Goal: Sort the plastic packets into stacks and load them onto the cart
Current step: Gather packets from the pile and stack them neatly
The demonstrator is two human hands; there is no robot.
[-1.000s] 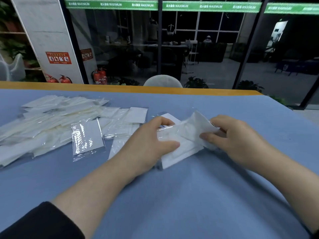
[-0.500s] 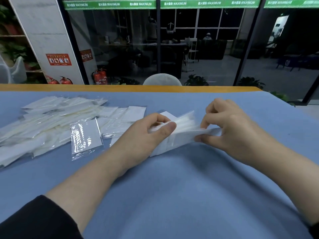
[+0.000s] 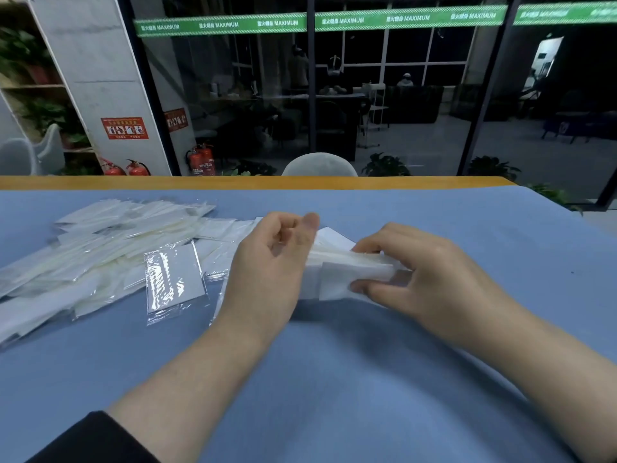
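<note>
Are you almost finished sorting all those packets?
Not nearly. The right hand grips a small stack of packets and the left hand steadies it. A big loose pile on the table is unsorted. No cart is in view.

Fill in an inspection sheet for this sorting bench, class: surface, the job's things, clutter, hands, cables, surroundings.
Surface: blue table cover with a wooden far edge.
Job's things: small stack of packets between both hands; loose pile of packets at left; single clear packet beside it. No cart seen.
Clutter: nothing seen.
Hands: right hand pinches the stack's end; left hand rests against the other end, grip unclear.
Cables: nothing seen.
Surroundings: glass wall, fire extinguishers, chair back.
</note>
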